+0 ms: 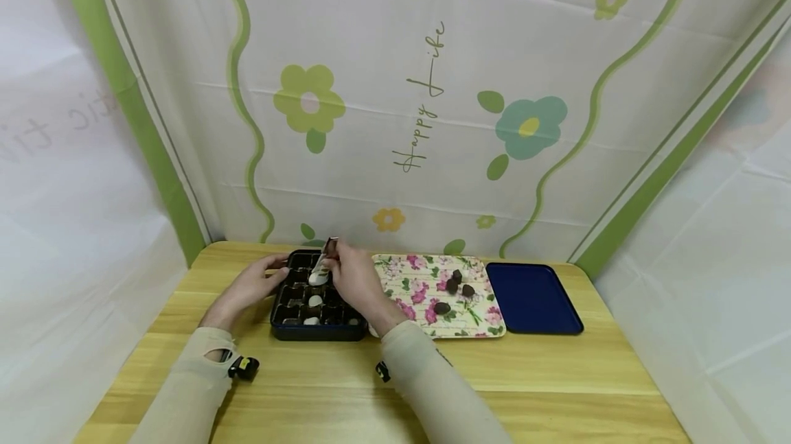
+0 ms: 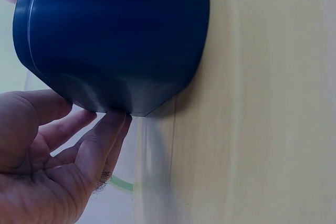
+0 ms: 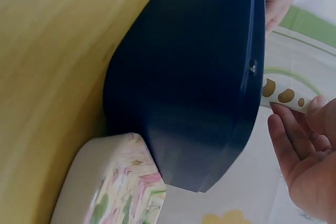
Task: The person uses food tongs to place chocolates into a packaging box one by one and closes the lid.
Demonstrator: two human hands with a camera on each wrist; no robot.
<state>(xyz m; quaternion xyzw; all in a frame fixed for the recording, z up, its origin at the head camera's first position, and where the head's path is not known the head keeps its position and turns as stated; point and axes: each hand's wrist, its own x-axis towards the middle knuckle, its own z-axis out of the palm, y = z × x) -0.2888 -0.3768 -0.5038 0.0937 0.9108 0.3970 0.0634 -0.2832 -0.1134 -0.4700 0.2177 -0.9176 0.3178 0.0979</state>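
Observation:
A dark blue box has a black divided insert with dark and white pieces, like chocolates, in its compartments. My left hand rests at the box's left side, its fingertips against the outer wall in the left wrist view. Over the compartments, my right hand pinches a slim white strip-like utensil with brown spots between thumb and fingers. In the head view it slants down to a white piece in the box. I cannot tell whether the utensil grips that piece.
Right of the box lies a floral tray with several dark pieces on it. Beyond it is a flat dark blue lid. The wooden table meets a printed curtain at the back.

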